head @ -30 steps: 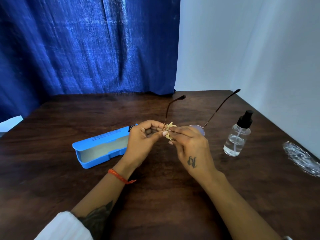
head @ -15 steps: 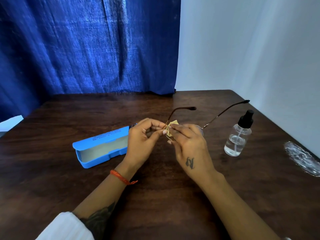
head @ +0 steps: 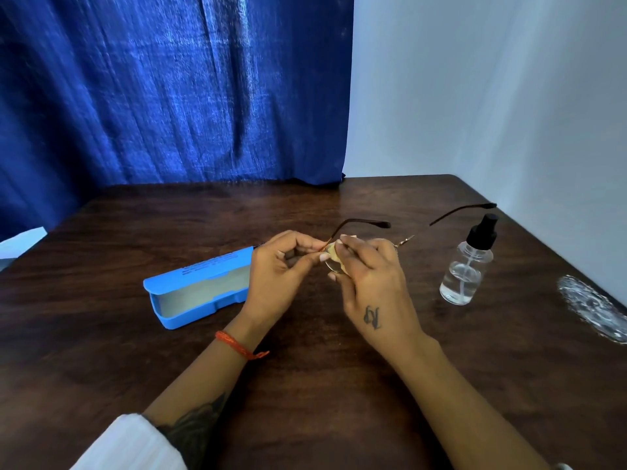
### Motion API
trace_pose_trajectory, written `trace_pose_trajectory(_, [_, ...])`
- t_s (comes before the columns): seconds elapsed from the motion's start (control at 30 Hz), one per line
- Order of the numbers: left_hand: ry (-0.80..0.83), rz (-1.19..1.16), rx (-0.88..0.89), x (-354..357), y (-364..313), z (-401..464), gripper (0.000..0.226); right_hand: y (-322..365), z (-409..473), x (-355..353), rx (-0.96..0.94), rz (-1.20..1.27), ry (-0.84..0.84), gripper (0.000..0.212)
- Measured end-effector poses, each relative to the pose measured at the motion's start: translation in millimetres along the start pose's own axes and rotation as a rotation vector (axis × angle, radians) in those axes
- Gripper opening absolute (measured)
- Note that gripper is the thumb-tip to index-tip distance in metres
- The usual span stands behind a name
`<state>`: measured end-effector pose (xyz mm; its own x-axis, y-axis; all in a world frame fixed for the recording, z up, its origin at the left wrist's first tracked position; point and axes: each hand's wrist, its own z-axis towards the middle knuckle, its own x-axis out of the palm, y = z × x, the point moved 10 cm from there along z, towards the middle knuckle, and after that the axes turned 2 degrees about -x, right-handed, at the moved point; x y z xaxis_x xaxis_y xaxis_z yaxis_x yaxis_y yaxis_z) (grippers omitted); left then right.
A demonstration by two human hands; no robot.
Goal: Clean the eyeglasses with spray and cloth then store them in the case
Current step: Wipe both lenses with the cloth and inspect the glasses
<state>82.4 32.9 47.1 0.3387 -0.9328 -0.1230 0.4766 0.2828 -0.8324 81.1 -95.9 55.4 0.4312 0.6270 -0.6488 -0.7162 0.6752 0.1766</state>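
While my left hand (head: 281,266) pinches the thin metal eyeglasses (head: 359,228) at the hinge, my right hand (head: 369,283) presses a crumpled yellowish cloth (head: 334,254) round one lens, mid-table. Slim curved temples point far-right. Left: open blue rectangular case (head: 200,293), pale lining. Right: clear round spray bottle (head: 466,269), black pump, on dark grained wood table (head: 305,385).

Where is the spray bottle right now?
The spray bottle stands upright on the table's right side, beyond the right hand, untouched.
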Motion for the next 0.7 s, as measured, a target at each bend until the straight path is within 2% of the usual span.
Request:
trace_pose_trajectory(0.23, [0.004,-0.050,-0.035,1,4,0,0.026,-7,4,-7,-0.021,0.218,-0.073,0.029])
trace_pose_trajectory(0.37, [-0.001,-0.059,-0.034,-2,6,1,0.027,-7,1,-14,-0.024,0.180,-0.113,0.020])
trace_pose_trajectory(0.57, [-0.026,-0.021,-0.031,-5,7,2,0.023,1,1,-1,-0.060,0.045,0.017,0.028])
trace_pose_trajectory(0.7, [-0.054,0.018,-0.034,-9,10,2,0.022,4,3,-1,-0.077,0.224,0.050,0.027])
